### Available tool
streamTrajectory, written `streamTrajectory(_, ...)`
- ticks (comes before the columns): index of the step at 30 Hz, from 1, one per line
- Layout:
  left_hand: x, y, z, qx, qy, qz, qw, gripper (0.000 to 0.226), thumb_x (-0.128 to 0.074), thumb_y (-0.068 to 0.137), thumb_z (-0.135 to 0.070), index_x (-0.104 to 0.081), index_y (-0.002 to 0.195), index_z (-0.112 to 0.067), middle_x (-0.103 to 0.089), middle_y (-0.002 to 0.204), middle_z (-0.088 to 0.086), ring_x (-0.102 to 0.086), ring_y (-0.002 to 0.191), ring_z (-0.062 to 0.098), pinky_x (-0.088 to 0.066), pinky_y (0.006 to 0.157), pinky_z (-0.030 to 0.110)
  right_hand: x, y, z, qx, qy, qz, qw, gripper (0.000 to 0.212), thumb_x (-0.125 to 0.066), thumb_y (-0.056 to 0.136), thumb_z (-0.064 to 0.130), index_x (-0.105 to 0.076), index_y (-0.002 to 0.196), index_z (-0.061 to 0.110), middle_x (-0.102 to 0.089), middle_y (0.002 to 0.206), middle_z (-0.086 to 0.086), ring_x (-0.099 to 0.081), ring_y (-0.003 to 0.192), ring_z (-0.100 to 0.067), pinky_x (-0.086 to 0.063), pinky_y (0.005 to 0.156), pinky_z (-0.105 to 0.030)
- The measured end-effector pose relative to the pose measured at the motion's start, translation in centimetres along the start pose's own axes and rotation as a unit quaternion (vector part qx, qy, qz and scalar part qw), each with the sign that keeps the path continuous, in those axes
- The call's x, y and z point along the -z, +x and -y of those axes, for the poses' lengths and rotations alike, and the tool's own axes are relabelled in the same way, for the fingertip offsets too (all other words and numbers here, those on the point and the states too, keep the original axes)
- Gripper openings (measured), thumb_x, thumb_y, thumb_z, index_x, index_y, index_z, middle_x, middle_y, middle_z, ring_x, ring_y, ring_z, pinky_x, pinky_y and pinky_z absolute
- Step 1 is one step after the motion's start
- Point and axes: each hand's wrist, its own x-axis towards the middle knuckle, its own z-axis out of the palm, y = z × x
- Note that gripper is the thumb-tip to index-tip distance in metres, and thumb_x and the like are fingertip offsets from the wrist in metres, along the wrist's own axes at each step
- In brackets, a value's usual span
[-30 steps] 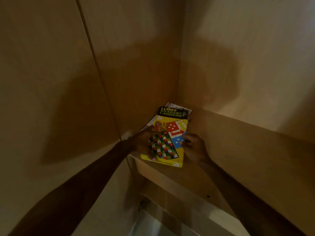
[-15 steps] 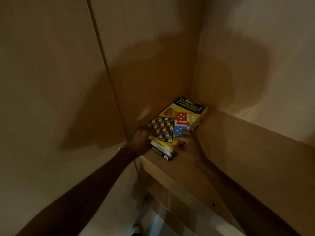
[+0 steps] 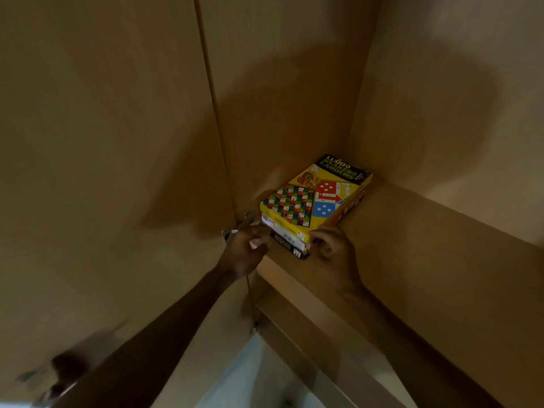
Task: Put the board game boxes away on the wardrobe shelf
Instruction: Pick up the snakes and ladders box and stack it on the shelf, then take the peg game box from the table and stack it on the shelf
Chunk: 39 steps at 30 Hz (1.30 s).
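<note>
Yellow Ludo box [image 3: 318, 195] tops the stack of game boxes [image 3: 290, 241] in the wardrobe shelf's [image 3: 412, 245] back corner, its long axis pointing away. The right grip [image 3: 332, 251], curled, touches the stack's near end, hold unclear. The left grip [image 3: 244, 248] is just beside the stack, seemingly released.

Box stack [image 3: 315, 201] blocks the shelf [image 3: 426, 260] at left; its right lies bare.
</note>
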Motion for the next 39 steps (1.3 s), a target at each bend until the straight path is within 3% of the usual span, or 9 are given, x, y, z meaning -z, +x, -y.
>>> streamTrajectory(3,0.2,-4.9,2.2,0.067,-0.09,-0.068,0.991,0.024,-0.067,0.085,-0.003,-0.07,0.106,-0.014,-0.068,0.105,-0.003,-0.065,0.095,0.012,-0.054,0.087,0.026,-1.3,-3.9,1.4,-0.041,0.029,0.009,0.999,0.02,-0.068,0.082,0.01,-0.071,0.101,0.014,-0.066,0.1,0.001,-0.063,0.09,-0.006,-0.05,0.07,-0.014)
streamTrajectory(6,1.1,-11.9,4.9,0.129,-0.09,-0.102,0.982,0.024,-0.065,0.086,-0.003,-0.07,0.105,-0.016,-0.071,0.102,-0.004,-0.066,0.086,0.008,-0.048,0.076,0.013,-3.7,-8.8,2.9,-0.093,0.055,0.091,0.99,0.024,-0.068,0.083,0.015,-0.069,0.107,0.018,-0.068,0.103,0.004,-0.064,0.088,-0.005,-0.047,0.065,-0.011)
streamTrajectory(10,2.8,-22.9,7.5,0.183,-0.089,-0.175,0.963,0.024,-0.064,0.086,-0.003,-0.07,0.107,-0.013,-0.071,0.103,-0.004,-0.064,0.078,-0.007,-0.045,0.069,0.003,-7.3,-15.0,6.8,-0.126,0.094,0.201,0.967,0.027,-0.068,0.086,0.017,-0.067,0.113,0.016,-0.068,0.104,0.006,-0.062,0.087,0.005,-0.047,0.07,-0.006)
streamTrajectory(14,5.5,-35.8,8.8,0.247,-0.1,-0.27,0.925,0.023,-0.063,0.086,-0.004,-0.07,0.105,-0.013,-0.072,0.105,-0.005,-0.066,0.082,0.0,-0.048,0.074,0.009,-11.4,-21.7,11.9,-0.071,0.099,0.311,0.943,0.027,-0.068,0.085,0.022,-0.066,0.112,0.021,-0.068,0.104,0.011,-0.062,0.089,0.005,-0.047,0.072,-0.007)
streamTrajectory(18,8.0,-49.0,8.6,0.292,-0.11,-0.372,0.874,0.023,-0.062,0.087,-0.006,-0.07,0.106,-0.016,-0.071,0.104,-0.01,-0.066,0.086,-0.001,-0.045,0.072,0.003,-15.5,-29.4,18.0,-0.032,0.13,0.401,0.906,0.026,-0.069,0.083,0.016,-0.067,0.11,0.02,-0.07,0.1,0.007,-0.063,0.082,-0.001,-0.05,0.073,-0.012)
streamTrajectory(22,9.4,-62.4,7.4,0.341,-0.123,-0.494,0.79,0.024,-0.063,0.087,-0.006,-0.068,0.105,-0.02,-0.071,0.102,-0.009,-0.065,0.084,-0.004,-0.049,0.075,0.01,-18.9,-38.5,25.3,0.018,0.148,0.513,0.845,0.026,-0.067,0.083,0.016,-0.067,0.108,0.02,-0.07,0.099,0.009,-0.065,0.08,-0.002,-0.054,0.073,-0.019)
streamTrajectory(26,9.8,-74.8,5.6,0.38,-0.129,-0.622,0.673,0.025,-0.063,0.088,-0.003,-0.068,0.11,-0.012,-0.071,0.101,0.0,-0.065,0.086,0.002,-0.051,0.072,0.01,-21.4,-47.9,32.4,0.1,0.142,0.621,0.764,0.023,-0.067,0.083,0.016,-0.068,0.106,0.021,-0.069,0.092,0.012,-0.063,0.079,0.002,-0.046,0.07,-0.006)
streamTrajectory(32,6.0,-91.4,1.9,0.424,-0.107,-0.752,0.494,0.024,-0.064,0.089,-0.008,-0.067,0.111,-0.017,-0.07,0.102,-0.007,-0.065,0.094,0.005,-0.05,0.079,0.016,-23.8,-63.4,41.2,0.209,0.13,0.754,0.609,0.022,-0.068,0.083,0.018,-0.069,0.106,0.02,-0.07,0.09,0.006,-0.063,0.079,-0.003,-0.048,0.07,-0.008)
streamTrajectory(39,0.0,-107.5,-3.6,0.445,-0.075,-0.855,0.257,0.023,-0.065,0.087,-0.002,-0.068,0.107,-0.01,-0.071,0.095,-0.003,-0.065,0.081,0.001,-0.053,0.078,0.015,-22.4,-84.4,50.5,0.326,0.134,0.845,0.402,0.021,-0.069,0.082,0.013,-0.07,0.102,0.017,-0.071,0.088,0.004,-0.064,0.075,-0.001,-0.05,0.069,-0.013)
